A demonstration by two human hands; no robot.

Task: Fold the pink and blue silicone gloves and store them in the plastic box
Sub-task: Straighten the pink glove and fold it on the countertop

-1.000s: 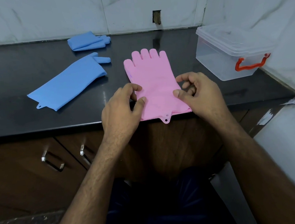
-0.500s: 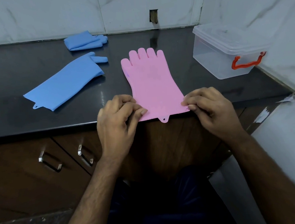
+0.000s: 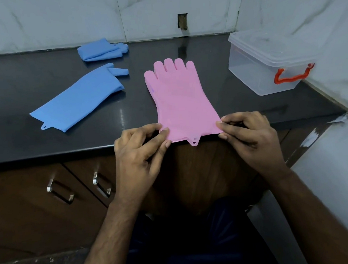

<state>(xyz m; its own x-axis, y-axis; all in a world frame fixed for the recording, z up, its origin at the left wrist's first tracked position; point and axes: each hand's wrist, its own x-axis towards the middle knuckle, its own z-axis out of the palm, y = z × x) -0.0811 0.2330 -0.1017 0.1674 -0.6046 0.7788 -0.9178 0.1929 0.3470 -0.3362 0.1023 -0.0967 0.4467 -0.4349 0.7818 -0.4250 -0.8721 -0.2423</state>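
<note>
Pink glove flat at the counter edge, cuff corners pinched
Left hand and right hand should lift both corners evenly toward the fingertips; lidded box waits right

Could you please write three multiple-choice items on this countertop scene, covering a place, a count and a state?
1. Where does the clear plastic box with the red handle stand?
A. far right of the black countertop
B. left end
C. on the floor

2. How many blue silicone gloves are visible?
A. one
B. two
C. four

3. What state is the pink silicone glove in?
A. rolled up
B. inside the box
C. flat, cuff pinched by both hands

Answers: 1 A, box sits by the right wall; 2 B, one flat, one folded; 3 C, left hand and right hand hold the glove.
</note>
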